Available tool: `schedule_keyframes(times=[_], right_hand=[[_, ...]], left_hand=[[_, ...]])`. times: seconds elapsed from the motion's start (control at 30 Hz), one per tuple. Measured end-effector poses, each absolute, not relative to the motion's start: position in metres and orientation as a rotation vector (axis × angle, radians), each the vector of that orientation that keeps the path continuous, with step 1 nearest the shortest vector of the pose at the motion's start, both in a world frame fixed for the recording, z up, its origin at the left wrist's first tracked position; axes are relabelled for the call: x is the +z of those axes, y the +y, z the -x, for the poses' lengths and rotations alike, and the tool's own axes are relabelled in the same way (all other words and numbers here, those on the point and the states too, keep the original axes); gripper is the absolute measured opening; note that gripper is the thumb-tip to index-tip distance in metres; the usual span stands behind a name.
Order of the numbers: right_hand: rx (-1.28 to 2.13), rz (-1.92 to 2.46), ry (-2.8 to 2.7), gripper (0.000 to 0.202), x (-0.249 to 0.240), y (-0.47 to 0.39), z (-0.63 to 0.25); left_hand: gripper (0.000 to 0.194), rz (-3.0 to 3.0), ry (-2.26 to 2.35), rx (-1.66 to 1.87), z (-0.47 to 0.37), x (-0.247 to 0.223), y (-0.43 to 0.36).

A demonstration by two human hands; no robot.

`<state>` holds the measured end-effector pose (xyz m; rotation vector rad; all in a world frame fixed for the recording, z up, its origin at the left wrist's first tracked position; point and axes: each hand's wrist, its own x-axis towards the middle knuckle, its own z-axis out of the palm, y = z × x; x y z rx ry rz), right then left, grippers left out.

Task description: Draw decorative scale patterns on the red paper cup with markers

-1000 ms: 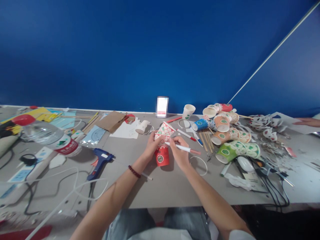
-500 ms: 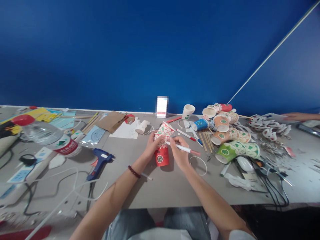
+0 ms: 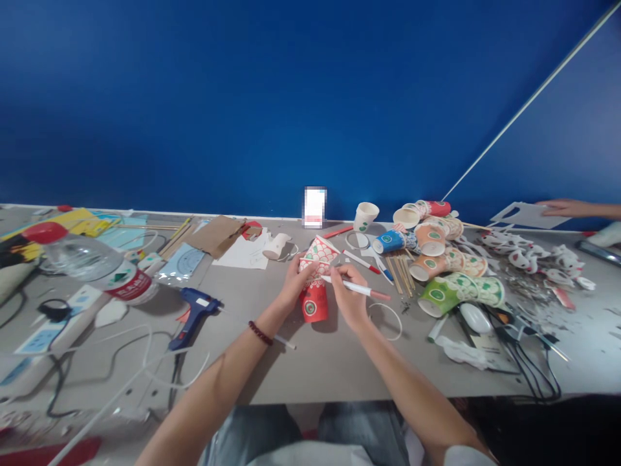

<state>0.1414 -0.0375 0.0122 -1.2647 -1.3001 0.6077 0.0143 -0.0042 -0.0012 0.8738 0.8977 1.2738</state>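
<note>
Near the middle of the grey table [image 3: 291, 375], a paper-cup piece [image 3: 315, 303] has a red lower cup and white upper parts drawn with red scales. My left hand [image 3: 294, 285] is closed around its left side. In my right hand [image 3: 350, 299] is a white marker with a red end [image 3: 358, 288], its tip against the middle of the cup piece. Beyond the cup piece lies a red marker [image 3: 338, 232]. To the right of my right hand is a thin white ring [image 3: 387, 321].
Decorated cups [image 3: 436, 295], wooden sticks and cables lie right. A blue glue gun [image 3: 194, 317], a large bottle [image 3: 97, 264] and a power strip [image 3: 53, 343] stand or lie left. At far right another person's hand [image 3: 565, 208] holds white paper.
The other person's hand at far right has lifted a white paper sheet up and slightly left. My own hands have barely moved.
</note>
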Motion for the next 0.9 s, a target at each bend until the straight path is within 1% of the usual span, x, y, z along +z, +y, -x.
schedule_keyframes(times=[0.9], right_hand=[[0.607,1.247,-1.290,0.025,0.0109,-0.0360,-0.1421]], left_hand=[[0.033,-0.858,0.893,1.274,-0.0144,0.0021,-0.0060]])
